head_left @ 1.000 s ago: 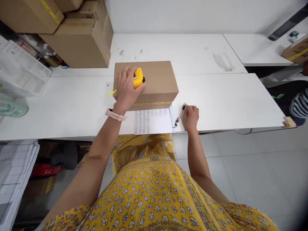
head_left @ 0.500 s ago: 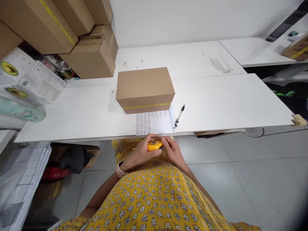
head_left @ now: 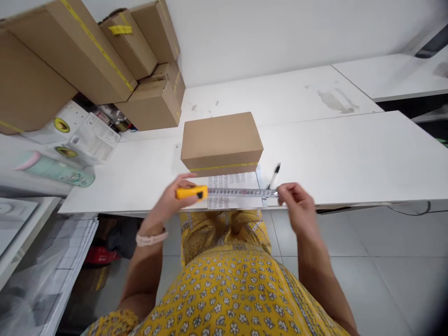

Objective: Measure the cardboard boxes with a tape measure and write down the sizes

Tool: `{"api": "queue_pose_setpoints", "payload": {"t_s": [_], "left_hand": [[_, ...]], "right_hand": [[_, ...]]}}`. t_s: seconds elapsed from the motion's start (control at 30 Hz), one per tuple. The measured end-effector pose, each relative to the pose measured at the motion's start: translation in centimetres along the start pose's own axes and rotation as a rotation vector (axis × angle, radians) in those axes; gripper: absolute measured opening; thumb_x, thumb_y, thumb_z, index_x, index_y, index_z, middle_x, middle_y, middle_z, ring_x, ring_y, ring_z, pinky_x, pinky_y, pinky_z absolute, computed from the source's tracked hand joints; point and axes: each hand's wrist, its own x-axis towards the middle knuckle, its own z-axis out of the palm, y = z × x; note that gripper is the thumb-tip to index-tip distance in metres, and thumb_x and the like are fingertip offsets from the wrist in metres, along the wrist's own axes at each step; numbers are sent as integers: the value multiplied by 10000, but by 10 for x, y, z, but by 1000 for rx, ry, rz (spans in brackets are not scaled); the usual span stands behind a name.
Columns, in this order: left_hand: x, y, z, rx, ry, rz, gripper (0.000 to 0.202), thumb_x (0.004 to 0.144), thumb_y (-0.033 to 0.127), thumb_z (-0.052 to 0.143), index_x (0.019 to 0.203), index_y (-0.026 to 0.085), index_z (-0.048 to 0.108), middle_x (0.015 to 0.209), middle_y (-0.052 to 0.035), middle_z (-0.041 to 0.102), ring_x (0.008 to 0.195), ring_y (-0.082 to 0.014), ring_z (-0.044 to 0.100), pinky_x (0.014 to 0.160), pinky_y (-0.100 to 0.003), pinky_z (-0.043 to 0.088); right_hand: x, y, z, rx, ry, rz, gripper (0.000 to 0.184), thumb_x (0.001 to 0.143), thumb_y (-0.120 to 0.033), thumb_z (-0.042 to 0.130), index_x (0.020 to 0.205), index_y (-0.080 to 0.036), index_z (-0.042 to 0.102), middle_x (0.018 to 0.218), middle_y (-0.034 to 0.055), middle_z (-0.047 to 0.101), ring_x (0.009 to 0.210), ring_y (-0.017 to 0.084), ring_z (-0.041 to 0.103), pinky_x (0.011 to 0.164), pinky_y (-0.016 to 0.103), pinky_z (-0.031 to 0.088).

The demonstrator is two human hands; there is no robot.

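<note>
My left hand [head_left: 165,201] grips one yellow tape measure [head_left: 191,192] over the table's [head_left: 332,158] near edge; my right hand [head_left: 301,207] pinches the end of its blade [head_left: 241,192], stretched between them! One printed sheet [head_left: 241,202] lies below, one closed carton [head_left: 222,137] just beyond, one pen [head_left: 275,175] to the right.

Yellow floral clothing [head_left: 224,289], pink wristband [head_left: 151,239]
</note>
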Motion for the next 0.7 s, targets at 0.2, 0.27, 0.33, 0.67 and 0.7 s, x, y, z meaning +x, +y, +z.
{"api": "queue_pose_setpoints", "payload": {"t_s": [0.2, 0.27, 0.33, 0.67, 0.7], "left_hand": [[70, 16, -104, -12, 224, 90, 613, 757, 492, 781, 1301, 247, 641, 995, -21, 748, 884, -216, 710, 851, -341, 557], [93, 11, -124, -60, 218, 50, 587, 764, 508, 783, 1262, 226, 655, 1070, -41, 755, 921, -214, 712, 833, -319, 547], [111, 6, -137, -58, 222, -1, 594, 754, 531, 785, 1232, 200, 664, 1108, -64, 759, 935, -216, 706, 765, -290, 531], [140, -9, -136, -97, 188, -58, 638, 655, 606, 827, 1110, 173, 714, 1035, -88, 761, 867, -212, 688, 642, -249, 519], [143, -7, -132, -108, 183, -52, 642, 635, 604, 838, 1095, 172, 721, 1027, -88, 762, 860, -213, 686, 634, -249, 514]], "right_hand": [[119, -19, 1, 230, 154, -94, 225, 733, -332, 796, 688, -221, 606, 599, -52, 527, 526, 90, 454, 511, 251, 407], [151, -21, 20, 236, 114, -83, 203, 730, -302, 772, 679, -213, 597, 588, -54, 535, 522, 82, 443, 505, 240, 405], [177, -21, 41, 206, 70, -61, 196, 728, -264, 746, 653, -207, 574, 582, -51, 545, 527, 80, 443, 501, 234, 403], [202, -11, 79, -63, -134, 63, 381, 769, -437, 738, 1080, -248, 627, 1125, 57, 671, 937, 189, 633, 751, 331, 538], [199, -10, 80, -64, -165, 72, 481, 772, -480, 741, 1180, -266, 606, 1254, 72, 650, 1044, 209, 637, 834, 350, 548]]}}
